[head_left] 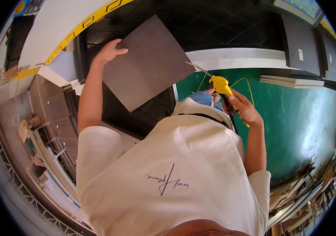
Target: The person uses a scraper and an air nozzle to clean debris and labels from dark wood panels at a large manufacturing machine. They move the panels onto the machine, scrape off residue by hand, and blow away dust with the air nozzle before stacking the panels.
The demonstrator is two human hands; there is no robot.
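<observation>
A flat brown-grey rectangular panel (148, 67) lies at an angle over a black work surface (144, 116) in front of me. At its left edge, my left hand (109, 52) is closed on it, with the thumb over the top face and the other fingers partly out of sight. My right hand (244, 107) is wrapped round the handle of a yellow air blow gun (220, 85). Its long thin nozzle (198, 69) points left, and the tip reaches the panel's right corner. A yellow hose (250, 88) loops beside the gun.
Dark panels (303, 53) stand at the far right, near pale stacked boards (290, 81). A monitor (301, 8) sits above them. Yellow-striped white machinery (63, 23) borders the far left. Board offcuts (301, 192) pile up at the lower right on the green floor (282, 129).
</observation>
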